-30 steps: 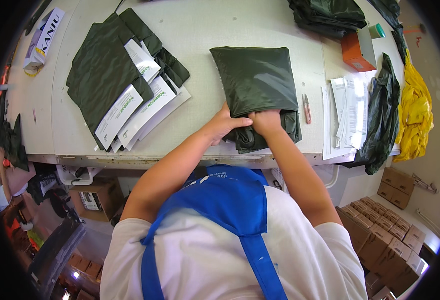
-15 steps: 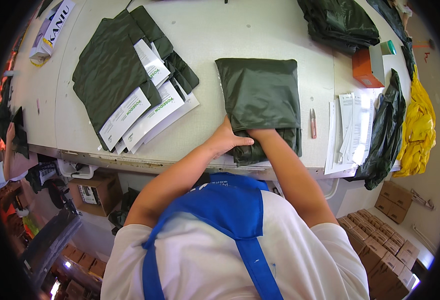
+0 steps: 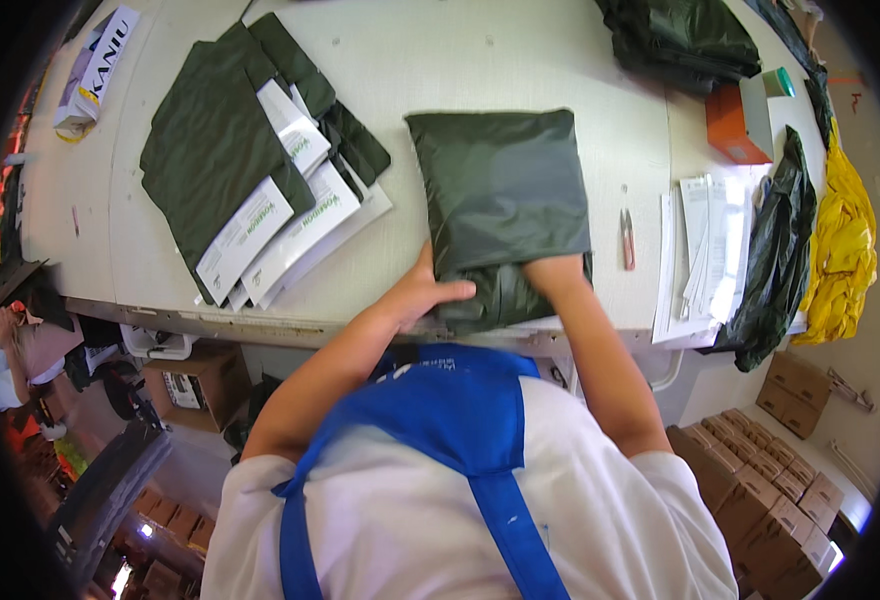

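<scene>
A square, dark green folded fabric pouch (image 3: 505,185) lies on the work table in front of me. My left hand (image 3: 425,288) is at its near left corner, thumb on top of the fabric and fingers partly hidden at the edge, so it grips that corner. My right hand (image 3: 557,272) reaches into the pouch under the upper layer, with its fingers hidden inside. A loose, crumpled green flap (image 3: 495,300) lies along the near edge between my hands.
To the left lie dark green folded pouches (image 3: 210,140) with white printed cards (image 3: 310,225). Right of my pouch are small snips (image 3: 628,240), white paper sheets (image 3: 695,250), crumpled dark plastic (image 3: 775,260) and an orange box (image 3: 738,125). The table edge (image 3: 290,325) runs close to me.
The pouch has shifted slightly left with my left hand. My right hand has moved right along the pouch's opening, and the upper layer lies flatter and wider.
</scene>
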